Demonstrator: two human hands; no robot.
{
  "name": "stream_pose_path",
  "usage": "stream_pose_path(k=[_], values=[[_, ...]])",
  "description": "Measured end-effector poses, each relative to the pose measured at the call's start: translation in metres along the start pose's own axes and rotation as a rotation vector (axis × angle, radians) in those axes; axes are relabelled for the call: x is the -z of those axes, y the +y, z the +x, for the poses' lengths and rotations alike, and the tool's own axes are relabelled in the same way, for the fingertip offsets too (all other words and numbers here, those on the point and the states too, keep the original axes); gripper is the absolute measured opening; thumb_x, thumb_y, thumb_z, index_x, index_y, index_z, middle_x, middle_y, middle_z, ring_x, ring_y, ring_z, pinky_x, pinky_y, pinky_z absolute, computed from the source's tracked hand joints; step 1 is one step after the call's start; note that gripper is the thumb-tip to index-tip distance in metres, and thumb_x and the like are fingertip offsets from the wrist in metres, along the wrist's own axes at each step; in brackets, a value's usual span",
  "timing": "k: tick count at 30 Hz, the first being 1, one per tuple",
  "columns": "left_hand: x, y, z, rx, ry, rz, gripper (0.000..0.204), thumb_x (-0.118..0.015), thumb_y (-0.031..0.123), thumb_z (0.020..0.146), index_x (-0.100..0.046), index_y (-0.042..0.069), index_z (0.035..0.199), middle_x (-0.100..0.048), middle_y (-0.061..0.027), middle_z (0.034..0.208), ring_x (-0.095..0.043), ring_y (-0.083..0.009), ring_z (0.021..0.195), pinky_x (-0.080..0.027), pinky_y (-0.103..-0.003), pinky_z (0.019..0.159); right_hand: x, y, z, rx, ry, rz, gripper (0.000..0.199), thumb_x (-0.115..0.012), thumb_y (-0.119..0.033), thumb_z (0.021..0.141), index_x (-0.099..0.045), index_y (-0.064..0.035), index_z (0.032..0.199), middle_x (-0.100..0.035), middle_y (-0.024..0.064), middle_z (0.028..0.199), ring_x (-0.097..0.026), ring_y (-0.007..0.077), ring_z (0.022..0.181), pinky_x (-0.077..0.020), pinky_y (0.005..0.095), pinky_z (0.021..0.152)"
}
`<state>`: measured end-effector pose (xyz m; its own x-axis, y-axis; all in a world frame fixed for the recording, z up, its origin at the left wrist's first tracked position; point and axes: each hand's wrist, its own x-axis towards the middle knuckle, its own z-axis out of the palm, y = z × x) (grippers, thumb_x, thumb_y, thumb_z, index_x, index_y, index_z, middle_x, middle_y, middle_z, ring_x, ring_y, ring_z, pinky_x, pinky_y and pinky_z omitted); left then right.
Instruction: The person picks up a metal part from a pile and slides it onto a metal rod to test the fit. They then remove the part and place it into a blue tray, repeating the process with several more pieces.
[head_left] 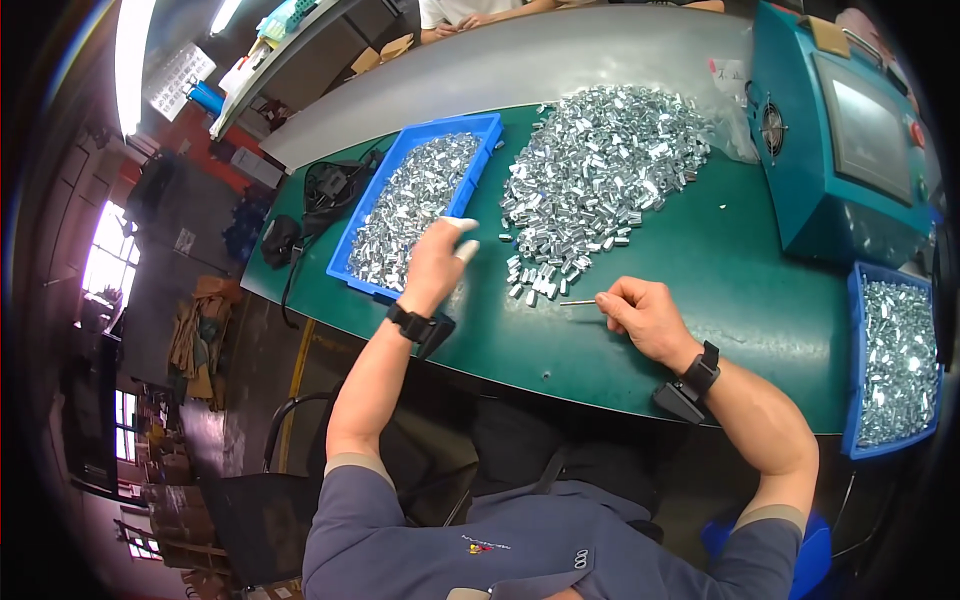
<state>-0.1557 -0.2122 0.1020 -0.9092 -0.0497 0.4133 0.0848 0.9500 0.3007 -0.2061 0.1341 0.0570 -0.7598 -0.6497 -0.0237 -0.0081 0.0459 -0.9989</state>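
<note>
My left hand (pixel 436 264) is over the near right edge of a blue tray (pixel 352 240) of small silvery metal pieces. White coverings sit on two of its fingertips, which are spread apart with nothing seen between them. My right hand (pixel 648 318) pinches a thin metal rod (pixel 578 302) that points left. The rod's tip lies beside a few loose metal pieces (pixel 540 284) at the near end of a large heap (pixel 605 165) of the same pieces. All of this is on a green tabletop (pixel 500 345).
At the right stands a teal machine (pixel 800 150) with a screen and red button. Below it is another blue tray (pixel 853 370) of metal pieces. A black bag with cables (pixel 330 190) lies at the left. Across the grey partition (pixel 480 85), another person's hands (pixel 470 22) show.
</note>
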Motion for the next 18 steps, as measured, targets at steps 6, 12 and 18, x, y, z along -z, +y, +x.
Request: stream_pose_path(k=[6,12,18], values=[[-0.033,0.017,0.006,-0.067,-0.058,0.031,0.027,-0.077,0.010,0.085,-0.072,0.010,0.111,-0.067,-0.0106,0.101,-0.064,-0.0340,0.097,-0.052,-0.042,0.085,-0.001,-0.001,0.000,0.008,-0.002,0.022,0.026,-0.068,-0.023,0.101,-0.066,-0.0019,0.086,-0.064,-0.0004,0.070,-0.057,0.0059,0.063,-0.0445,0.0235,0.057],[-0.023,0.041,-0.010,0.358,-0.098,-0.445,0.021,-0.072,0.010,0.096,-0.070,-0.001,0.113,-0.074,-0.0073,0.099,-0.068,-0.0123,0.088,-0.055,-0.027,0.082,0.002,0.002,0.001,-0.005,0.018,0.016,0.028,-0.069,-0.025,0.100,-0.067,-0.0008,0.087,-0.065,0.0000,0.068,-0.055,0.0055,0.062,-0.0429,0.0255,0.056],[-0.035,0.091,-0.047,0.447,-0.160,-1.180,0.026,-0.066,0.007,0.100,-0.067,0.002,0.125,-0.074,-0.0101,0.106,-0.069,-0.0152,0.090,-0.056,-0.027,0.082,0.001,-0.002,0.001,0.007,-0.045,0.066,0.024,-0.070,-0.023,0.099,-0.069,0.0000,0.091,-0.066,0.0002,0.071,-0.056,0.0055,0.064,-0.0439,0.0250,0.057]])
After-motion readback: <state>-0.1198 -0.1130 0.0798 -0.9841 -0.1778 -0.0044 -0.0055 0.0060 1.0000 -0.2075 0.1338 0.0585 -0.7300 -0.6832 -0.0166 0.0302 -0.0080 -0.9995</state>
